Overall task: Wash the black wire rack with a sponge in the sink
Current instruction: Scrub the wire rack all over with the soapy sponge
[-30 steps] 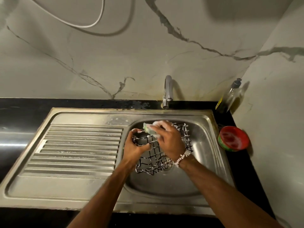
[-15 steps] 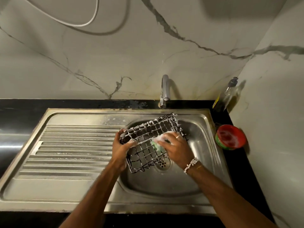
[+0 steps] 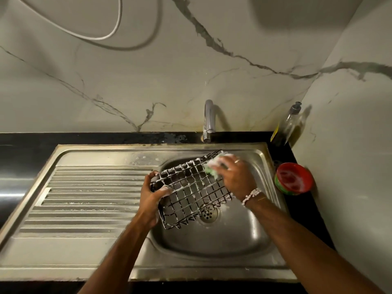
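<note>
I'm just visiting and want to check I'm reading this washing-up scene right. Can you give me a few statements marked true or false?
1. The left hand grips the wire rack at its left edge. True.
2. The sponge is in the left hand. False: the right hand holds it against the rack's far corner.
3. The rack lies flat on the ribbed draining area. False: it is held tilted over the basin of the sink.
4. A red bowl stands on the counter, right of the sink. True.
5. White suds cling to the rack's wires. True.
</note>
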